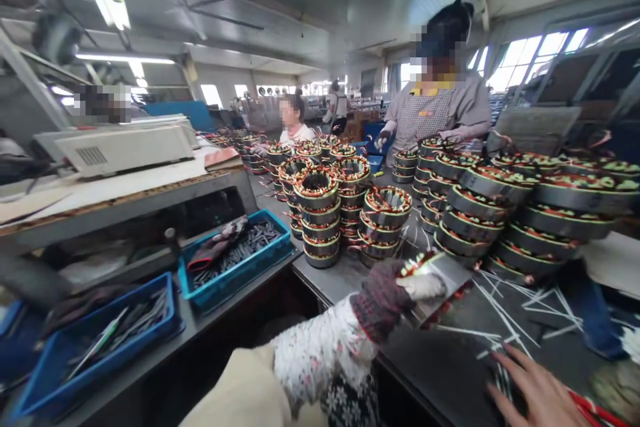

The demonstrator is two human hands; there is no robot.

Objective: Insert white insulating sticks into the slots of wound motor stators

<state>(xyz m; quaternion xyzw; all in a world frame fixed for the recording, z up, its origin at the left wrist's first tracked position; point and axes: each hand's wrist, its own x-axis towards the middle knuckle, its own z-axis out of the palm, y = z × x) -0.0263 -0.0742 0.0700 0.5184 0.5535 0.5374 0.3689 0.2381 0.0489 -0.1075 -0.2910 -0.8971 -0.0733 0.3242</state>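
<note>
My left hand point(387, 293), in a dark knitted glove with pale fingertips and a floral sleeve, grips a motor stator point(450, 275). The stator is tilted on its side just above the table, its grey metal wall turned up and coil ends showing at the rim. At the lower right, my bare right hand point(537, 387) reaches over the tabletop with its fingers spread. Beneath those fingers is a dark, shiny thing point(507, 383), too blurred to name. Thin white strips point(505, 313) lie scattered between the stator and my right hand.
Stacked stators point(320, 230) stand ahead, with more stacks point(470, 213) on the right. A teal bin point(240, 280) of small dark pieces and a blue bin point(100, 360) are at left. A co-worker in a checked apron point(425, 120) stands across the table.
</note>
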